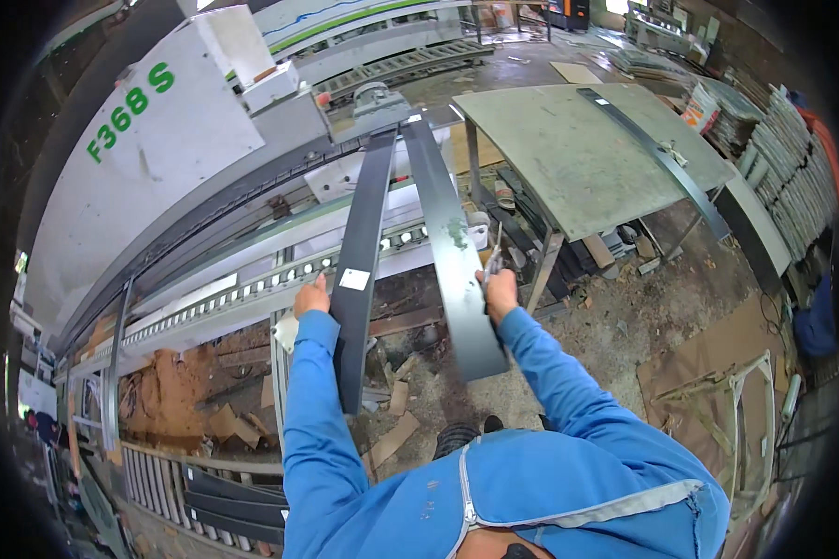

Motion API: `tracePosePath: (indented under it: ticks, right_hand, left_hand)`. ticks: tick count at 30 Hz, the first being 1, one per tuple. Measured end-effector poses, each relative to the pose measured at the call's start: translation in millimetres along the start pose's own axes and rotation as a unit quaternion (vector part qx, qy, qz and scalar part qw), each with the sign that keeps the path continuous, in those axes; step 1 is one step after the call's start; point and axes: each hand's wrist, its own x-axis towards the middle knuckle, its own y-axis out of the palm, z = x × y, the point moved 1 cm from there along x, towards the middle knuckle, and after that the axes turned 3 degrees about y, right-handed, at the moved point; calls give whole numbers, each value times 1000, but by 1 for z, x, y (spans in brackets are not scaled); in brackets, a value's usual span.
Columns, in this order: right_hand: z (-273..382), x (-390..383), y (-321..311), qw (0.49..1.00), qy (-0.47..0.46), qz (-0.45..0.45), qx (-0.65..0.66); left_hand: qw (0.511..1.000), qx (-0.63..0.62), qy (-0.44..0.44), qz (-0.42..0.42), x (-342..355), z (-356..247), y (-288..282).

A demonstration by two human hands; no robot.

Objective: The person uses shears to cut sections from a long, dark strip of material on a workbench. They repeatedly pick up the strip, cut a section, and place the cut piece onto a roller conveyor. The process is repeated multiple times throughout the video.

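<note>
Two long dark boards slant toward me from the machine, fanned apart at the near end. The left board (364, 228) is matte and carries a white label; the right board (452, 256) is shiny with greenish smudges, its near end slightly blurred. My left hand (312, 296) is beside the left board's left edge, fingers curled; whether it grips anything is hidden. On the right board's right edge, my right hand (502, 291) is closed. A slim metallic tool (495, 253) rises just above that hand; I cannot tell whether it is held too.
A large white machine (158, 140) with a roller rail (252, 287) stands at left. A greenish table (550, 149) bearing another dark strip (657, 154) is at right. Offcuts (396, 438) litter the floor. More dark boards (233, 503) lie on a slatted rack at lower left.
</note>
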Motion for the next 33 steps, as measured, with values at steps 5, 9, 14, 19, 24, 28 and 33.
tracePosePath:
  ticks: [5,9,14,19,24,28,33]
  right_hand:
    - [13,64,-93,997,-60,35,-31]
    - [58,34,-144,982,5,128,138]
    - [48,-8,-172,971,94,89,203]
    - [48,-9,-203,970,54,19,238]
    - [54,46,-290,965,37,-64,251]
    - [69,116,-353,975,-11,-91,204]
    - [37,249,-477,992,-14,-115,49]
  left_hand:
    - [986,-32,121,-113,39,-7,-12]
    - [981,-90,158,-70,93,-45,22]
    - [955,-272,71,91,202,-88,106]
    - [840,-482,92,230,260,-76,159]
    - [969,-219,91,64,205,-136,135]
    - [949,-284,82,107,141,-177,114]
    - [859,-407,-7,310,-17,-275,71]
